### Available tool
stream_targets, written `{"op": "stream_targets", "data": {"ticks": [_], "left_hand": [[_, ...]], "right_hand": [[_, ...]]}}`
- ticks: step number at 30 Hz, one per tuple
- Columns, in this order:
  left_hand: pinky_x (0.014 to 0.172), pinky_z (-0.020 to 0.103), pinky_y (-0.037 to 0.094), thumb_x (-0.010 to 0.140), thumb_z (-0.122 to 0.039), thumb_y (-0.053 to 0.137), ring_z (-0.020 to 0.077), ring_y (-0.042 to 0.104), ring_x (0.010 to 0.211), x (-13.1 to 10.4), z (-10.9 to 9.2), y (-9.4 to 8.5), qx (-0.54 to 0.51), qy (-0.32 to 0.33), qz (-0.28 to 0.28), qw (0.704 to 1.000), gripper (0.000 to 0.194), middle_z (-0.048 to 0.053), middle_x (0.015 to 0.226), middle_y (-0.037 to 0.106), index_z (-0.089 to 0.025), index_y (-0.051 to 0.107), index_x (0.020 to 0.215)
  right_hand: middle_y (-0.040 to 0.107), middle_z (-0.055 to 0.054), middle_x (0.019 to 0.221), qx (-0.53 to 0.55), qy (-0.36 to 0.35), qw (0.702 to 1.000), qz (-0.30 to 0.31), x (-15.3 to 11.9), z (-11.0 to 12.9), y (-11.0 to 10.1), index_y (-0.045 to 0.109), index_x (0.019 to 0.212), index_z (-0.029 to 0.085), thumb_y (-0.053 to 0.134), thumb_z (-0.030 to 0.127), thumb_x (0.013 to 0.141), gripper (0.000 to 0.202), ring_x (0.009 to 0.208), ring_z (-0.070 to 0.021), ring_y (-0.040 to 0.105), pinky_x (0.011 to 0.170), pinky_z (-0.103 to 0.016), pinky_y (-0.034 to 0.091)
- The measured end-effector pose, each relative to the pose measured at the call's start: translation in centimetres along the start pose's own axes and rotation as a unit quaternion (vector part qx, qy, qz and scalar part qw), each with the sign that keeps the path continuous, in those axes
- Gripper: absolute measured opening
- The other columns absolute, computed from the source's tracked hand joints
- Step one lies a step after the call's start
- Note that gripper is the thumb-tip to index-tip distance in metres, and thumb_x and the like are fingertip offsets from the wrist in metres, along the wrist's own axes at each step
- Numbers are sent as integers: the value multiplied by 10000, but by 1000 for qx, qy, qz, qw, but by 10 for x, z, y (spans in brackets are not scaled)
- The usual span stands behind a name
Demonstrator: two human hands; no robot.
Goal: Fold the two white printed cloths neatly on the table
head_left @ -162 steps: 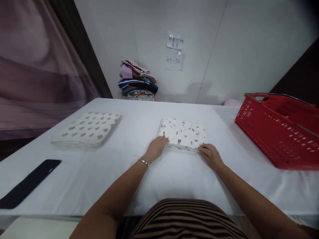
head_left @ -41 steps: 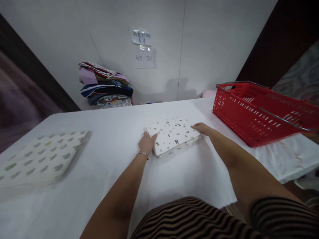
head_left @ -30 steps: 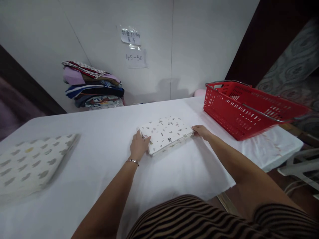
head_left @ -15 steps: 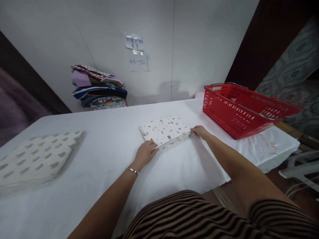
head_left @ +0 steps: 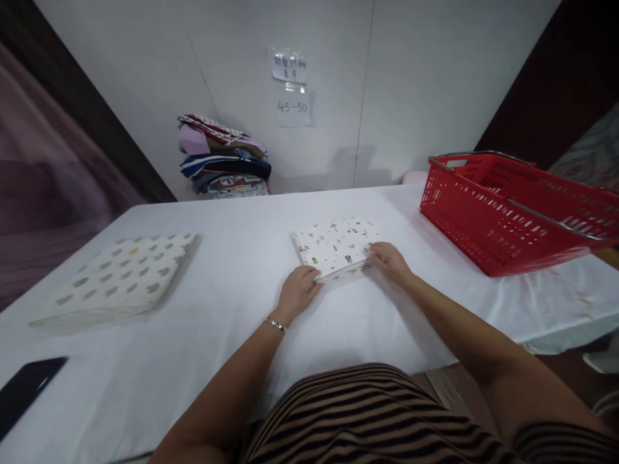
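Observation:
A folded white cloth [head_left: 338, 241] printed with small dark and green motifs lies in the middle of the table. At its near left corner my left hand [head_left: 297, 291] grips the folded edge, fingers closed with the tips over the fabric. My right hand [head_left: 388, 260] pinches the near right corner between thumb and fingers. Whether the layers between my hands are lifted a little off the table I cannot tell. Further left lies a second folded cloth [head_left: 128, 274], white with grey cloud-like shapes, and neither hand touches it.
The table [head_left: 232, 258] has a white cover. A red basket [head_left: 498, 225] with metal handles stands at the right. A pile of folded fabrics [head_left: 225, 158] sits beyond the far edge, by the wall. A dark flat object [head_left: 29, 390], like a phone, lies at the near left.
My view has swung left, bringing the dark flat object into sight. My right hand has moved inward along the cloth's edge; my left hand stays on its corner.

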State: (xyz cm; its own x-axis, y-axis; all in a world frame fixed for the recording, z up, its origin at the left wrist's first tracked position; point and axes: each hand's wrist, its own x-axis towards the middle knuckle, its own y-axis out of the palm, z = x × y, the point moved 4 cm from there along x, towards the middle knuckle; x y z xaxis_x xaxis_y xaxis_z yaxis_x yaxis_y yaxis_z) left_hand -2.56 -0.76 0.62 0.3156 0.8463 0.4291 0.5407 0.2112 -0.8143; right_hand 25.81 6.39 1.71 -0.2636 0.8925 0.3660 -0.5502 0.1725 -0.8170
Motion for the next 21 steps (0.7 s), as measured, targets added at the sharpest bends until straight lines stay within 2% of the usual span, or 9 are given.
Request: {"op": "stream_targets", "data": {"ticks": [3,5,8,10,15,18,21], "left_hand": [[901,300,467,855,-344,557,181,549,1040,-7,6,-3,-46,-71,-34,996,253,49,1114,601,-221,613,1070],[799,268,485,847,-328,557,153,588,914,-12,9,-4,-85,-146,-43,985,225,28,1067,611,-221,613,1037],[663,251,457,807,-339,592,124,586,711,-19,10,-3,-116,-268,-21,956,177,-2,927,632,-213,608,930],[635,248,428,777,-378,621,127,578,683,-21,5,-2,-124,-314,2,941,193,-11,855,636,-207,590,861],[632,247,376,755,-398,646,146,569,729,-18,-10,3,-112,-328,35,937,207,-12,787,639,-206,569,775],[611,252,345,762,-376,647,148,558,719,-15,-12,6,-79,-328,39,940,181,-13,785,644,-210,575,766],[607,256,332,776,-353,637,153,569,736,-13,-11,9,-57,-327,43,942,149,-7,798,656,-210,595,780]], "right_hand": [[662,-90,1053,2,-98,995,-15,-5,14,10,681,950,204,464,284,879,242,1014,-234,576,927,-403,437],[676,-94,981,16,-157,986,-48,-6,24,13,685,914,204,472,284,889,229,941,-233,600,873,-409,465],[677,-84,964,43,-216,973,-66,-5,47,20,677,923,214,481,264,902,203,917,-219,604,835,-395,476],[676,-80,961,59,-244,967,-52,-3,68,27,672,930,216,496,257,901,184,917,-216,599,820,-388,471],[663,-78,981,59,-286,956,26,2,116,52,667,944,206,541,230,880,144,918,-215,567,814,-378,433],[653,-71,978,31,-274,959,69,6,127,66,671,934,202,578,188,845,130,925,-221,546,810,-374,405],[650,-65,967,6,-252,963,90,10,128,74,679,913,208,601,181,828,118,938,-230,533,808,-373,383]]}}
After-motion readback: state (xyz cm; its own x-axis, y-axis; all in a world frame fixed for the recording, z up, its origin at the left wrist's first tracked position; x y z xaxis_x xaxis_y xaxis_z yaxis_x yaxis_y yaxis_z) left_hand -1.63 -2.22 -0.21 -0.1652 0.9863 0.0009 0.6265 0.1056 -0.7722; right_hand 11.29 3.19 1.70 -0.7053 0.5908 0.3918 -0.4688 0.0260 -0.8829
